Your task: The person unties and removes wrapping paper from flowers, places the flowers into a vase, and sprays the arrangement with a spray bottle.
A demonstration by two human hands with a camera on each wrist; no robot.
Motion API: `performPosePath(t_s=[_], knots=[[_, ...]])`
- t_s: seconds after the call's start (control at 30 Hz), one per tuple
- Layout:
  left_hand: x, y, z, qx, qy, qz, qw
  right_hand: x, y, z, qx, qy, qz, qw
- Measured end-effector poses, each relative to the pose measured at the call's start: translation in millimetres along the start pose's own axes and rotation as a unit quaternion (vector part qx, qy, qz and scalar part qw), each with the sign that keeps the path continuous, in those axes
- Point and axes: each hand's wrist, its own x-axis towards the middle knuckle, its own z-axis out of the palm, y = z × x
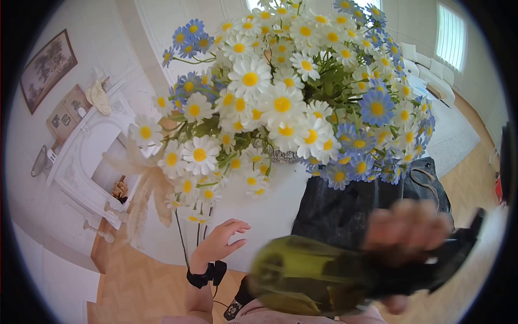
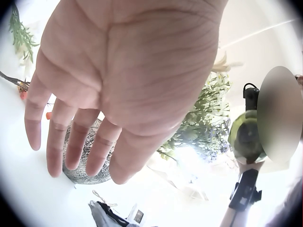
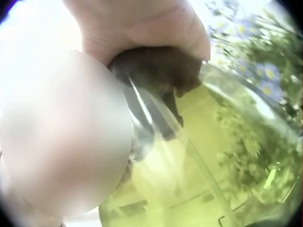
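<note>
My right hand [image 1: 407,224] grips the black head of a translucent green spray bottle [image 1: 307,275]. The bottle lies sideways and blurred in the head view, close to my body, its tube showing through the green wall in the right wrist view. On the left, my left hand [image 1: 218,243] holds nothing, its fingers loosely extended over the white table [image 1: 264,216]. Ahead of both hands stands a large bunch of white and blue daisy-like flowers [image 1: 280,102]. Below the blooms is a grey textured vase [image 2: 83,177], largely hidden behind my left fingers in the left wrist view.
A black bag [image 1: 329,208] lies on the table right of the vase. Pale dried plumes [image 1: 154,189] and dark stems stand at the left. Farther off are a white fireplace [image 1: 81,162] at the left and a white sofa [image 1: 440,75] at the back right.
</note>
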Motion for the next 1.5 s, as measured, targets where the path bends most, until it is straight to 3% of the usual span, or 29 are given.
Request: performPosePath(t_s=[0.03, 0.1, 0.13, 0.17, 0.3, 0.33, 0.4, 0.43, 0.53, 0.57, 0.63, 0.67, 0.73, 0.77, 0.83, 0.87, 0.9, 1.0, 1.07, 1.1, 1.13, 1.17, 1.2, 1.27, 1.5], knots=[[0, 0, -3, 0.002, -0.001, 0.002, 1.0, 2, -33, 11, -0.132, 0.038, 0.047, 0.989], [1, -1, -5, 0.003, -0.01, 0.009, 1.0, 28, -91, -36, -0.161, -0.143, 0.065, 0.974], [2, 0, -7, 0.01, 0.003, 0.031, 0.999, 54, -97, -36, -0.151, -0.178, 0.055, 0.971], [2, 2, -9, 0.007, 0.001, 0.036, 0.999, 53, -97, -22, -0.345, -0.03, -0.065, 0.936], [3, 5, -14, 0.018, -0.003, 0.051, 0.999, 133, -153, -45, -0.444, -0.049, -0.054, 0.893], [4, 6, -16, 0.022, -0.005, 0.06, 0.998, 160, -156, -46, -0.574, -0.119, -0.042, 0.809], [7, 8, -16, 0.024, -0.005, 0.064, 0.998, 212, -153, -48, -0.783, -0.24, -0.017, 0.574], [7, 10, -17, 0.028, -0.008, 0.062, 0.998, 233, -139, -43, -0.785, -0.24, -0.022, 0.571], [6, 15, -16, 0.022, -0.006, 0.078, 0.997, 274, -52, 22, -0.68, -0.61, 0.035, 0.406], [5, 15, -16, 0.025, -0.005, 0.084, 0.996, 263, -26, 70, -0.661, -0.624, 0.109, 0.402], [2, 15, -15, 0.014, 0.004, 0.078, 0.997, 250, -15, 94, -0.734, -0.607, 0.11, 0.285], [1, 13, -14, 0.014, 0.004, 0.082, 0.997, 250, -8, 99, -0.736, -0.606, 0.109, 0.282], [-1, 7, -15, 0.016, 0.001, 0.078, 0.997, 251, 5, 101, -0.75, -0.524, 0.24, 0.326], [-1, 5, -14, 0.014, 0.001, 0.079, 0.997, 250, 4, 96, -0.75, -0.524, 0.24, 0.324], [-2, 2, -15, 0.006, -0.004, 0.063, 0.998, 245, 1, 81, -0.804, -0.537, -0.029, 0.255], [-2, 2, -16, 0.006, -0.005, 0.065, 0.998, 263, 10, 73, -0.824, -0.52, 0.038, 0.223], [-3, 4, -16, 0.008, -0.006, 0.062, 0.998, 266, 12, 68, -0.824, -0.52, 0.038, 0.221], [0, 9, -18, 0.012, -0.003, 0.069, 0.998, 261, 19, 72, -0.772, -0.574, 0.01, 0.271], [1, 11, -20, 0.019, 0.002, 0.075, 0.997, 250, 20, 103, -0.713, -0.619, 0.113, 0.31], [3, 11, -20, 0.018, 0.005, 0.089, 0.996, 228, 16, 116, -0.674, -0.639, 0.042, 0.368], [3, 12, -20, 0.017, 0.005, 0.1, 0.995, 224, 32, 107, -0.669, -0.674, -0.025, 0.313], [4, 14, -20, 0.017, 0.001, 0.098, 0.995, 206, 42, 102, -0.614, -0.659, -0.102, 0.421], [4, 16, -21, 0.02, 0.004, 0.094, 0.995, 202, 47, 107, -0.605, -0.697, -0.137, 0.361], [2, 19, -21, 0.028, -0.002, 0.085, 0.996, 187, 48, 103, -0.576, -0.642, -0.205, 0.464], [-4, 8, -17, 0.013, 0.018, 0.065, 0.998, 182, 40, 80, -0.578, -0.598, -0.277, 0.481]])
